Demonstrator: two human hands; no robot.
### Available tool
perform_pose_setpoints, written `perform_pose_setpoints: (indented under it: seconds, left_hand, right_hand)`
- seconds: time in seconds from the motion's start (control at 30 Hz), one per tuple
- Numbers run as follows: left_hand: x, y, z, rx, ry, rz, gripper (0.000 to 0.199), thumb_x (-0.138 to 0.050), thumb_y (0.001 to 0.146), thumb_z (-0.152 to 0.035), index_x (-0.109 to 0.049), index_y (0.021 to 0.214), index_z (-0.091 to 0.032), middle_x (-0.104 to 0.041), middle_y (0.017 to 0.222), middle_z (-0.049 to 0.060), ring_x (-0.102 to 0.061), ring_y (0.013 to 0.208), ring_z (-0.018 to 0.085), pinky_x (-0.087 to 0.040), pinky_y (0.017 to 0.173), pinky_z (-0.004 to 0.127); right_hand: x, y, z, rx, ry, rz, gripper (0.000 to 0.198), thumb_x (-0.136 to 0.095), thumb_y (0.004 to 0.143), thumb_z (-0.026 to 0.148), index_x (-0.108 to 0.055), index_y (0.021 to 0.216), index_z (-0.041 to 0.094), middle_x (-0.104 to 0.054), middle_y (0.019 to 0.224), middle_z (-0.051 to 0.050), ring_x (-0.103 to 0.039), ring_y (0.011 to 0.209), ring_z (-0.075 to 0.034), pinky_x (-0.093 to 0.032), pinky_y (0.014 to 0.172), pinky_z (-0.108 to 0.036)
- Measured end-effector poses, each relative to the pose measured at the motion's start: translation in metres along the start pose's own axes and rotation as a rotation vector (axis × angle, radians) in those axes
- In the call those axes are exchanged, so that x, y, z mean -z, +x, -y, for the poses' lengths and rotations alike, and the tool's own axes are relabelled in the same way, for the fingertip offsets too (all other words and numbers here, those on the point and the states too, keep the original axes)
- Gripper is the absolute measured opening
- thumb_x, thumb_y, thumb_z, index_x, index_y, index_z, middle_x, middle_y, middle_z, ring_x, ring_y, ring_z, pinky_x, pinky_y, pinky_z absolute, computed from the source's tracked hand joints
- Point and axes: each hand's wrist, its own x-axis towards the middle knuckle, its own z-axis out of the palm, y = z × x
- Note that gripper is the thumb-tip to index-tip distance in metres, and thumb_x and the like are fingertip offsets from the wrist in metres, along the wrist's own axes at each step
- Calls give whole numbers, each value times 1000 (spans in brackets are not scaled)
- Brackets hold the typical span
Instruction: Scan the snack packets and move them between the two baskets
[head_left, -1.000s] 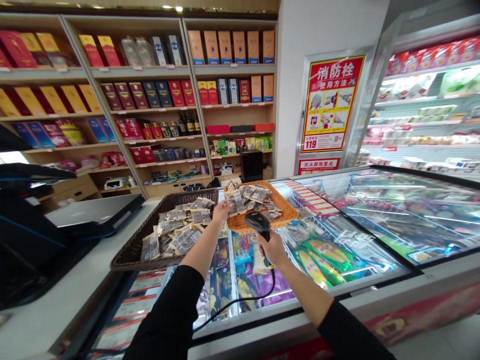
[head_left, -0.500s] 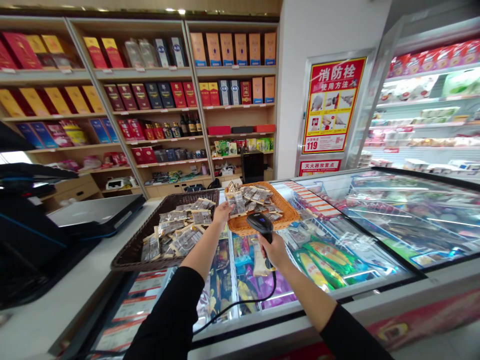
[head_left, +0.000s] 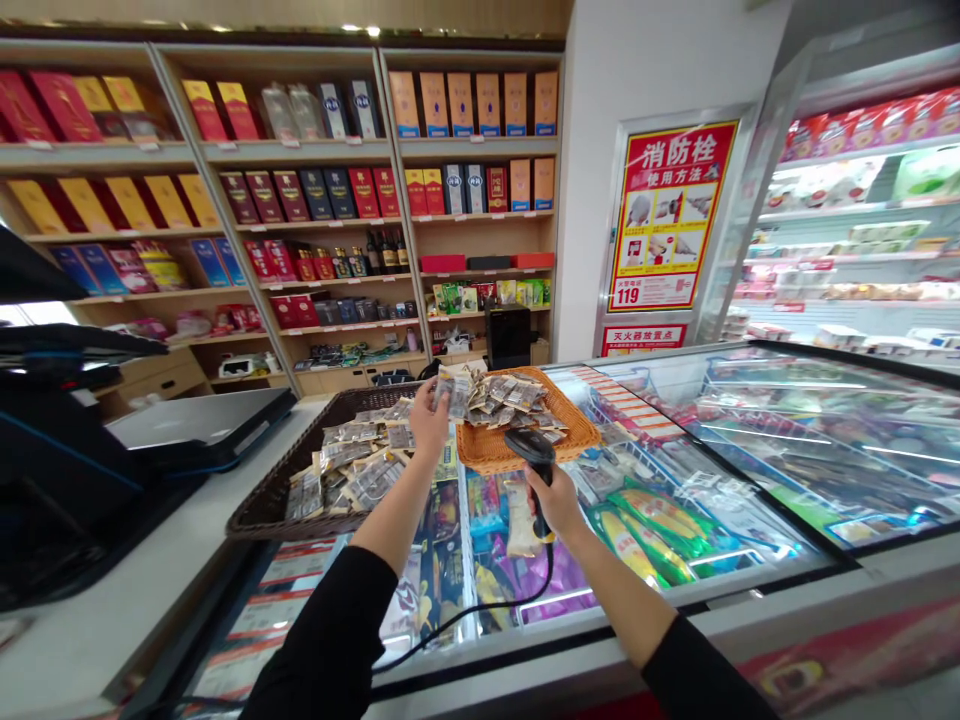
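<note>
My left hand (head_left: 430, 420) is closed on a small clear packet (head_left: 453, 390) with dark contents, held up at the left rim of the orange wicker basket (head_left: 577, 428). Similar packets (head_left: 511, 396) lie heaped in that basket. To the left, a dark brown wicker basket (head_left: 259, 497) holds many more packets (head_left: 364, 462). My right hand (head_left: 555, 500) wraps round the handle of a black barcode scanner (head_left: 531, 447). The scanner's head is in front of the orange basket's near rim, and its black cable (head_left: 487, 605) curves down to the left.
Both baskets rest on a glass-topped chest freezer (head_left: 757, 430) full of packaged food. At left stand a flat scale (head_left: 187, 425) and a black machine (head_left: 60, 480) on a white counter (head_left: 67, 650). Shelves (head_left: 315, 150) of boxes line the back wall; a lit refrigerated case (head_left: 862, 210) stands right.
My left hand has moved a little left and up with the packet, away from the scanner. My right hand and the scanner stay nearly in place. The view has shifted slightly.
</note>
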Motion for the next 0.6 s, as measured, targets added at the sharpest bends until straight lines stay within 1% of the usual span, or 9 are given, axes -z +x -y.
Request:
perform_pose_setpoints:
  seconds: [0.03, 0.1, 0.2, 0.27, 0.33, 0.4, 0.47, 0.53, 0.6]
  left_hand:
    - [14, 5, -6, -49, 101, -42, 44, -53, 86, -31, -55, 129, -22, -70, 104, 7, -64, 92, 20, -48, 83, 31]
    - [46, 15, -10, -73, 323, -29, 41, -51, 87, -30, -58, 128, -26, -69, 111, 6, -63, 97, 23, -47, 85, 32]
    - [96, 26, 2, 63, 591, 56, 40, -54, 86, -34, -62, 124, -26, -70, 109, 7, -62, 101, 26, -46, 83, 33]
    - [123, 27, 19, 169, 698, 177, 41, -59, 82, -40, -66, 120, -25, -71, 106, 8, -63, 99, 27, -46, 81, 32]
    - [141, 24, 34, 204, 780, 299, 43, -61, 80, -46, -68, 117, -24, -71, 102, 8, -63, 98, 27, -46, 82, 32]
    - [150, 20, 41, 173, 882, 300, 42, -63, 78, -47, -70, 113, -25, -69, 107, 10, -60, 105, 30, -46, 87, 35]
    - [148, 19, 38, 84, 977, 194, 41, -69, 73, -40, -71, 112, -26, -63, 120, 12, -53, 115, 34, -44, 92, 40]
    - [137, 20, 25, -58, 998, 99, 43, -71, 71, -31, -70, 113, -24, -56, 129, 14, -47, 120, 36, -41, 97, 45]
    - [115, 19, 7, -223, 915, 73, 40, -66, 74, -24, -69, 115, -20, -55, 128, 15, -47, 120, 34, -38, 101, 47]
  right_hand:
    - [2, 2, -1, -4, 7, -23, 40, -62, 74, 57, -49, 65, 21, -49, 42, 5, -45, 31, -11, -37, 33, -22]
    - [6, 6, -2, 1, 13, -66, 39, -62, 74, 56, -50, 66, 20, -50, 42, 5, -46, 32, -11, -38, 33, -22]
    - [9, 10, -3, -2, 42, -92, 38, -62, 75, 55, -50, 65, 20, -50, 42, 4, -46, 32, -11, -38, 34, -23]
    - [9, 10, -3, -13, 68, -96, 38, -63, 74, 54, -50, 63, 20, -50, 43, 4, -46, 32, -12, -37, 33, -23]
    - [10, 9, -3, -26, 98, -92, 39, -65, 72, 54, -48, 61, 21, -49, 42, 5, -46, 32, -12, -37, 32, -23]
    - [12, 9, -2, -38, 124, -91, 41, -66, 71, 55, -47, 58, 21, -48, 42, 5, -46, 31, -12, -37, 32, -23]
    - [17, 12, -1, -38, 132, -105, 41, -66, 71, 55, -48, 57, 21, -49, 41, 4, -46, 32, -12, -37, 33, -24]
    - [25, 17, 2, -27, 135, -151, 41, -66, 71, 55, -48, 57, 21, -49, 41, 3, -46, 32, -13, -37, 33, -24]
    - [31, 24, 4, -13, 166, -221, 39, -67, 70, 54, -49, 59, 22, -50, 41, 3, -46, 31, -13, -37, 32, -25]
